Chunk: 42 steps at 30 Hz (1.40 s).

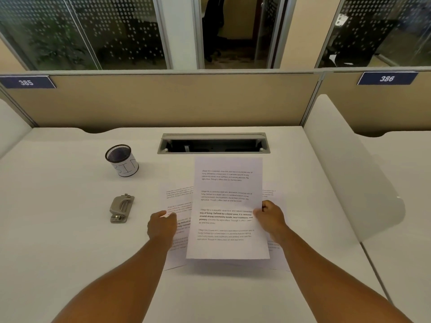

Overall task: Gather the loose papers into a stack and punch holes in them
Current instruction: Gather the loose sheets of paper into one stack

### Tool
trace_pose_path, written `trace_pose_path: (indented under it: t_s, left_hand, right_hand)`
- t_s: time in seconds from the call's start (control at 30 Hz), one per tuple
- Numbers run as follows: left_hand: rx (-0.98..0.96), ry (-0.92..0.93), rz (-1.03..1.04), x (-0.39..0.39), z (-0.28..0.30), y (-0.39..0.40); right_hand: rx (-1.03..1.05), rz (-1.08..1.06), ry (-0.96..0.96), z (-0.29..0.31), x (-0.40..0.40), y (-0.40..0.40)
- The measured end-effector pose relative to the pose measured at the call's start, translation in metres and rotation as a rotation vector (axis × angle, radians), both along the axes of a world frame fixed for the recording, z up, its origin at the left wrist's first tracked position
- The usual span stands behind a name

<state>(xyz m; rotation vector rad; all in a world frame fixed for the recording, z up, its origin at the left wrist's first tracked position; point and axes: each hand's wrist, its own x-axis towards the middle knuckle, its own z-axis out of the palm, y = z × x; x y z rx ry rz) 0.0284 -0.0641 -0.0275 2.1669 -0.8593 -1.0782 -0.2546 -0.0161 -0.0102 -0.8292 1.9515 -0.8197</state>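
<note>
White printed papers (227,206), grey hole punch (122,208), white desk (70,229).

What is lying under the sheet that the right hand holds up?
Under the raised sheet, held by the right hand, two printed sheets lie on the desk: one at left, one at right. Their middles are covered; more sheets cannot be excluded.

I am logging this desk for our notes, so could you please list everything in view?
held sheet: one, white with black print, lifted above the desk centre
loose sheets: at least two, white, flat beneath it, left and right
hole punch: one, grey metal, left of the papers
mesh cup: one, black with white label, behind the punch
cable tray: one, grey, open, desk rear
number plates: two, blue, on the partition
desk: one, white
left hand: on the left loose sheet
right hand: gripping the held sheet's right edge
</note>
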Motion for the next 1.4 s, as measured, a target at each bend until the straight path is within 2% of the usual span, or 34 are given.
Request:
trace_pose_path:
  t_s: [0.1,0.23,0.43,0.57,0.83,1.03,1.17,1.33,1.4]
  left_hand:
    - [0.105,-0.200,-0.070,0.001,-0.006,-0.006]
    - [0.222,-0.361,-0.163,-0.004,-0.005,-0.007]
    - [0.247,-0.471,-0.268,-0.016,-0.004,-0.010]
    - [0.255,-0.496,-0.266,-0.018,-0.005,-0.011]
    - [0.273,-0.351,-0.169,-0.018,-0.011,-0.019]
    - [0.323,-0.377,-0.259,-0.009,-0.017,-0.016]
    - [0.282,-0.355,-0.230,-0.010,-0.015,-0.016]
    - [0.137,-0.027,-0.099,-0.009,-0.015,-0.016]
    - [0.101,0.041,-0.060,-0.007,-0.015,-0.016]
  right_hand:
    - [0.007,-0.008,0.002,-0.002,0.001,-0.005]
    - [0.018,-0.003,0.013,-0.005,0.003,-0.011]
    - [0.056,-0.012,0.039,-0.011,0.005,-0.016]
    - [0.071,-0.012,0.047,-0.012,0.004,-0.018]
    - [0.065,-0.008,0.034,-0.009,0.004,-0.020]
    - [0.058,-0.009,0.005,-0.006,0.005,-0.018]
    - [0.055,-0.018,-0.001,-0.006,0.005,-0.018]
    - [0.055,-0.015,-0.027,-0.006,0.007,-0.018]
    - [0.059,-0.010,-0.032,-0.006,0.008,-0.018]
